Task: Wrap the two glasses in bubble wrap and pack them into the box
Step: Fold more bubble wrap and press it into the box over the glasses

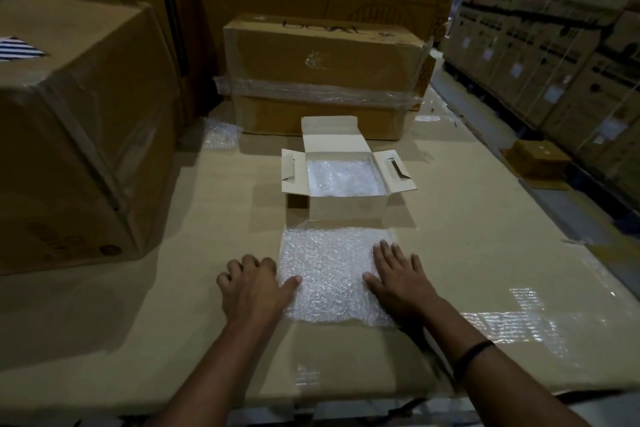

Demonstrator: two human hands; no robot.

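On the cardboard worktop (467, 236), near middle: bubble wrap sheet (329, 274) lies flat, roughly square, between the two hands.
Box: small white box (346, 215) stands just beyond the sheet's far edge, close to it; whether they touch cannot be told. Lid flap is up at the back, both side flaps are folded outward.
Box contents: more bubble wrap (343, 177) fills the inside; what it covers cannot be told.
Left hand (254, 284): at the sheet's left edge, fingers bent and close together, knuckles up, thumb stretched out onto the sheet. Whether the fingers pinch the edge cannot be told.
Right hand (398, 277): palm down on the sheet's right edge, fingers straight and spread apart, pressing flat, gripping nothing.
Wrist: dark band (472, 352) on the right forearm.
Left of worktop: large brown carton (76, 135), well apart from the sheet.
Behind the box: long carton (325, 80) bound with clear film, resting on another carton.
Far left corner: loose clump of bubble wrap (221, 132) beside the long carton.
Right side: small brown carton (538, 159) low down, below the stacked cartons (554, 45).
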